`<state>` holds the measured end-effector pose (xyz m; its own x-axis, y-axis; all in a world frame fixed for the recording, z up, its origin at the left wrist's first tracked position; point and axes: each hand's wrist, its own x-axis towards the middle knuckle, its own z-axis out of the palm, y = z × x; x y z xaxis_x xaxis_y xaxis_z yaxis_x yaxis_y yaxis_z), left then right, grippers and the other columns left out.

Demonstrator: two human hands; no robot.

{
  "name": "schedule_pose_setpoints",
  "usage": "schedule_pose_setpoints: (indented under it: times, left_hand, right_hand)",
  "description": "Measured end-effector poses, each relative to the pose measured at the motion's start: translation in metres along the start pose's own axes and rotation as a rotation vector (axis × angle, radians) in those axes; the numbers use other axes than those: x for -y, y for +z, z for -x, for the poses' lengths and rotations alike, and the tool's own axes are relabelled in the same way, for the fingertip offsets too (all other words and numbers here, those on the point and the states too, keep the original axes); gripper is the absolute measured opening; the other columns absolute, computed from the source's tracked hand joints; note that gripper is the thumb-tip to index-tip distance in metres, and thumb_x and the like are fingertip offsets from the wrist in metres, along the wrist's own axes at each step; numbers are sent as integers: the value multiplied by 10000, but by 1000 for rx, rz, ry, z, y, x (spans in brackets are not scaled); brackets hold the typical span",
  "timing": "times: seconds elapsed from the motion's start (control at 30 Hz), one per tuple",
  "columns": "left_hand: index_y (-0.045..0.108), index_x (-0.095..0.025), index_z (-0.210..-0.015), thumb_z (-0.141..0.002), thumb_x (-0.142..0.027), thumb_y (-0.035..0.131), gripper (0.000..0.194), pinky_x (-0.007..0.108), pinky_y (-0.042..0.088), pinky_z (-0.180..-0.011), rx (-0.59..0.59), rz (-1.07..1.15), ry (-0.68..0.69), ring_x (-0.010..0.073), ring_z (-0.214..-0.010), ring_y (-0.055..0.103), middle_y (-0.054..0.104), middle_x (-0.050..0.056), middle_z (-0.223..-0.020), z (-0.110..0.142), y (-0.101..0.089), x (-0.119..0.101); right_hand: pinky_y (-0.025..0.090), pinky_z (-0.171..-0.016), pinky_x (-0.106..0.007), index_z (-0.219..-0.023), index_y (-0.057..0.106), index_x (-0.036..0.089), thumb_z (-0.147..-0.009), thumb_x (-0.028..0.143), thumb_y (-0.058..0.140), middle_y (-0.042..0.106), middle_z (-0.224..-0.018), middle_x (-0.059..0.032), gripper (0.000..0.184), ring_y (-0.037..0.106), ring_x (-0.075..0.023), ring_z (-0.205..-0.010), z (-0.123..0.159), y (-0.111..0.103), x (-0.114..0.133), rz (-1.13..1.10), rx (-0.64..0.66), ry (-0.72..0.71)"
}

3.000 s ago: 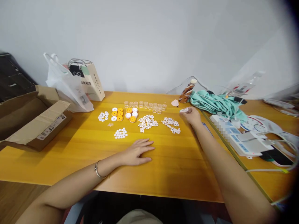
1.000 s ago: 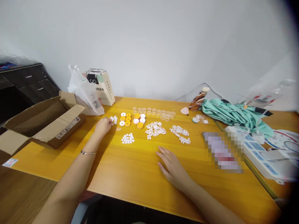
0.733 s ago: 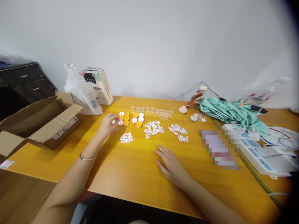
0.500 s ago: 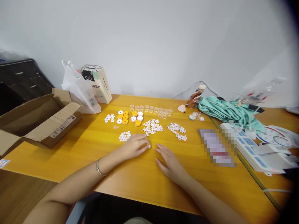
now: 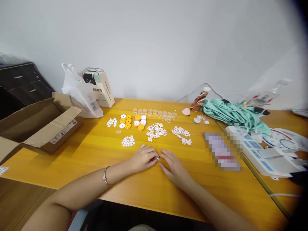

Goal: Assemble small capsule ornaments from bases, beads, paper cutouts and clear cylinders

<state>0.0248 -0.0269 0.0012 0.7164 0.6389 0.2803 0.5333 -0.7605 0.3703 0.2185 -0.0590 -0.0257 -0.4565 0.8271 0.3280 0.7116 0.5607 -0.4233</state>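
Note:
My left hand (image 5: 144, 158) is closed in a pinch on a small white piece (image 5: 157, 158); the fingers cover part of it and its exact kind is unclear. Close by on the right, my right hand (image 5: 173, 166) rests with thumb and fingers apart, its fingertips near the piece. Beyond my left hand lies a group of small white round caps (image 5: 128, 141). Farther back are flat white openwork pieces (image 5: 156, 131), with a second group of openwork pieces (image 5: 181, 134) to the right. White and orange round wheels (image 5: 128, 121) stand in clusters behind.
A row of clear cups (image 5: 155, 113) lines the back. Small white stemmed parts (image 5: 112, 122) lie left. An open cardboard box (image 5: 62, 130) and plastic bag (image 5: 83, 96) stand at left. At right are a bottle (image 5: 199, 100), green cloth (image 5: 235, 117), a blurred flat item (image 5: 222, 152) and a power strip (image 5: 252, 150).
My left hand has moved right and slightly nearer me, bringing the small white piece close to my right fingertips. My right hand has hardly moved.

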Motion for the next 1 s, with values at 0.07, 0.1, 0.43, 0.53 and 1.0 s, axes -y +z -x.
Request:
schedule_pose_setpoints:
  times: [0.07,0.1,0.43,0.53,1.0]
  left_hand:
    - [568,-233,-910,-881,-333,438,167,346,367,-731,-11,20,-2,186,-840,574,634,35,-885,1,-3,-1]
    - [569,-228,-928,-878,-356,447,183,338,369,-743,-23,22,-5,181,-849,572,635,31,-898,1,-6,0]
    - [572,-186,-1040,-837,-381,495,292,413,329,-892,-402,-407,-618,284,-1041,489,601,102,-1082,3,-61,100]
    - [582,-186,-1031,-800,-441,526,349,447,313,-899,-368,-491,-713,315,-1061,464,584,113,-1108,4,-61,116]
    - [547,-208,-1057,-814,-367,563,291,361,367,-926,-321,33,-166,215,-1052,501,571,70,-1101,-1,-54,53]
  right_hand:
    - [395,-1009,-463,-1159,513,195,-854,266,455,509,-1298,-120,319,444,-241,-1233,0,0,0,2,3,-2]
    - [395,-1009,-462,-1164,509,194,-855,266,453,504,-1304,-120,322,440,-239,-1237,0,-1,0,3,6,-4]
    - [407,-993,-473,-1136,527,203,-849,266,459,502,-1308,-123,301,446,-252,-1233,0,-5,4,14,13,6]
    - [405,-997,-472,-1138,526,197,-852,260,453,501,-1309,-125,302,441,-253,-1237,0,-5,4,20,14,0]
    - [400,-1001,-472,-1139,525,195,-850,255,458,499,-1308,-126,303,443,-252,-1234,0,-3,2,11,9,-2]
